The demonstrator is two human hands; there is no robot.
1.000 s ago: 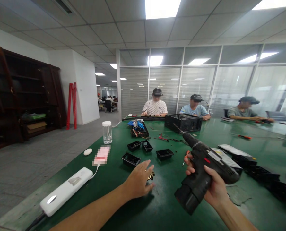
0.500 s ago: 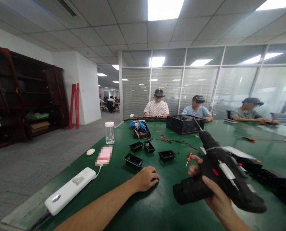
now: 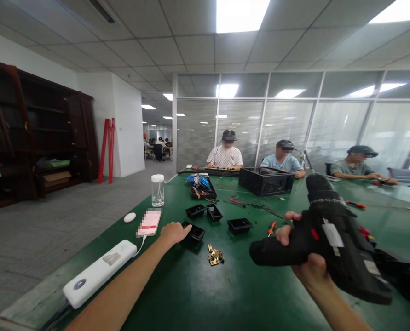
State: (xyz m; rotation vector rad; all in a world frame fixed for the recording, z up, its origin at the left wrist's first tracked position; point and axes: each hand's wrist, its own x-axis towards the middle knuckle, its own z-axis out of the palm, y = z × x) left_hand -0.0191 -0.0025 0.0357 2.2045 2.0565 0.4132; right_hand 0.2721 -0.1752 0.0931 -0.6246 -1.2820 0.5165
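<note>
My right hand (image 3: 306,248) is wrapped round the handle of a black power drill (image 3: 339,234), held above the table with its bit pointing up and away. My left hand (image 3: 175,233) is at the left end of a black rectangular frame (image 3: 195,232), thumb over its edge and fingers closed against it. Three similar black frames stand beyond: one (image 3: 195,211), another (image 3: 214,212), and one farther right (image 3: 239,225). Small brass-coloured metal pieces (image 3: 216,255) lie in a pile to the right of my left hand.
On the green table (image 3: 191,299) are a white power strip (image 3: 101,271), a phone (image 3: 150,223), a jar (image 3: 157,191), an orange screwdriver (image 3: 272,228), a tray of wires (image 3: 205,186) and a black metal case (image 3: 267,180). Three people sit across.
My left hand has moved left and away from me, from over the brass pieces to the nearest black frame. The brass pieces now show. The drill has shifted right and its front points more upward.
</note>
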